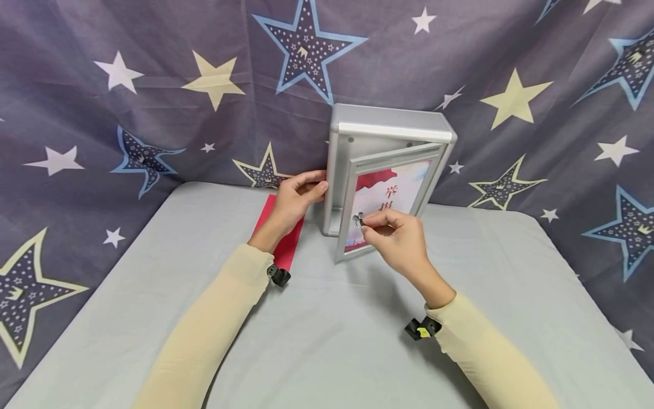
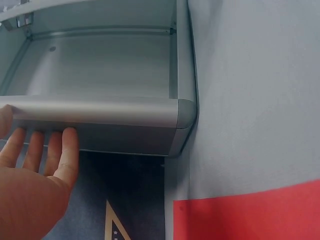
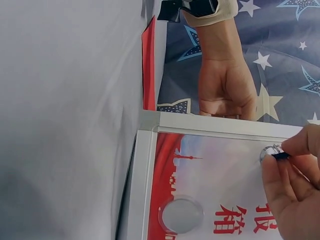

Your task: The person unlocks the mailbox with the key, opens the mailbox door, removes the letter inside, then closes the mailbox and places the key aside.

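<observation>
A silver metal box (image 1: 393, 116) stands upright with its framed door (image 1: 345, 221) swung partly outward, showing a bare grey inside (image 2: 100, 65). Red characters and a red banner are printed on the door's poster (image 3: 210, 165). My right hand (image 1: 401, 238) pinches a small black-headed key (image 3: 281, 155) between thumb and fingers at the round lock (image 3: 268, 151) in the door. A metal ring hangs by the key. My left hand (image 1: 298, 200) rests against the box's left side, its fairly straight fingers (image 2: 70, 145) on the side wall and the thumb at the front edge.
Partly under my left forearm, a flat red sheet (image 1: 288, 250) lies on the grey cloth-covered table (image 1: 317, 341). Behind the box hangs a dark star-patterned curtain (image 1: 204, 34). Black straps with small devices (image 1: 278, 275) are on both wrists.
</observation>
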### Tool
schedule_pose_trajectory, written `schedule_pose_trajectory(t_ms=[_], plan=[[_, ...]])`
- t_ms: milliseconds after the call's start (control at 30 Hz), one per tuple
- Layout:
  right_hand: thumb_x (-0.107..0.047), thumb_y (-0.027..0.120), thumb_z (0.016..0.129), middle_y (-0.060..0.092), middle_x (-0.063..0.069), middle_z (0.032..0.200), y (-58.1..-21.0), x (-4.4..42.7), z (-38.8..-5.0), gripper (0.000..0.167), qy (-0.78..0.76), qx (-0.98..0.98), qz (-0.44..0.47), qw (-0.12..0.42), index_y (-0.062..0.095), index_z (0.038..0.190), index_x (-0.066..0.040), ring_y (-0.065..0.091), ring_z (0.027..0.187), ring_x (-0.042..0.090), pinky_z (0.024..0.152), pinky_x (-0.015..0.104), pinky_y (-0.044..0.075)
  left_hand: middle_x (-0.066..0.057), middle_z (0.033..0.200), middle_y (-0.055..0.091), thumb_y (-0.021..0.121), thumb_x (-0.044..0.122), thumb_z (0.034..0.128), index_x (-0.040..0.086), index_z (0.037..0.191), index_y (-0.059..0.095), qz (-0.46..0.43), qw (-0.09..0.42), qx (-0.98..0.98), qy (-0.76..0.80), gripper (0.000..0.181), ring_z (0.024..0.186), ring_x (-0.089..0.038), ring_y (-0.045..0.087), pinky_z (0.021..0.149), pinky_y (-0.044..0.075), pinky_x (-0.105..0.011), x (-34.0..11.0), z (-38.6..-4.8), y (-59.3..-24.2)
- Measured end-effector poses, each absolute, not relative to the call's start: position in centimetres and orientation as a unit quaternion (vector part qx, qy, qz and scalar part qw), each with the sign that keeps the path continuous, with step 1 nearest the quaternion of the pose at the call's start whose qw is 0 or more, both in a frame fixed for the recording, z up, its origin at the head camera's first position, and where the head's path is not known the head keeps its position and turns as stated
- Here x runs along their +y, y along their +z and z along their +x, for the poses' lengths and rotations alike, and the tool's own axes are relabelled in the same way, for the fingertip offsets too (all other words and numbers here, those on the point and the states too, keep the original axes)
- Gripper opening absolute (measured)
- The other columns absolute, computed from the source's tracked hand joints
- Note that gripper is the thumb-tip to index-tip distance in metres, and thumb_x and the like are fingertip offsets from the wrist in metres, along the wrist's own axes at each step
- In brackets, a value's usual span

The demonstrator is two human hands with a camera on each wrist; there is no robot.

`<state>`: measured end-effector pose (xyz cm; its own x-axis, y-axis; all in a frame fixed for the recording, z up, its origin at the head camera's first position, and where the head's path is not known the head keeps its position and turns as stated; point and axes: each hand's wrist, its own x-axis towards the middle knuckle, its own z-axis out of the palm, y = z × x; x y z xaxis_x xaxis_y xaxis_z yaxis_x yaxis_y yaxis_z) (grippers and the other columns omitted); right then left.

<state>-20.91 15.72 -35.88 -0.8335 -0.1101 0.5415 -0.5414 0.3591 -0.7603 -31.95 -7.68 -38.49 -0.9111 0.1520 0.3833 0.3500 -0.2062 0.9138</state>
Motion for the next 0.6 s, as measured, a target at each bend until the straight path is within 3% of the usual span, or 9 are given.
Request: schedule_pose_trajectory(t_ms=[233,600], plan=[[0.001,0.080,0.084,0.077,0.013,0.089,-36.1,14.9,-21.8,0.007,0.519,-0.802,0.199,0.220,0.079,0.091,0.001,0.073,0.078,0.025,0.072,0.018,0.058,-0.015,0.123,0.069,0.072,0.006,0.0961,-0.006,0.131,0.065,-0.196,0.065,-0.632,-0.747,0.038,0.094,-0.014,0.068,0.085,0.061,-0.033,-7.7,-31.9,-38.5],[0.002,0.075,0.083,0.076,0.008,0.086,-36.1,13.3,-23.5,0.006,0.485,-0.809,0.201,0.266,0.078,0.087,-0.002,0.073,0.073,0.017,0.070,0.030,0.062,-0.018,0.127,0.067,0.070,0.005,0.0969,-0.007,0.133,0.064,-0.192,0.062,-0.627,-0.752,0.038,0.097,-0.014,0.068,0.085,0.061,-0.032,-7.6,-31.8,-38.4]])
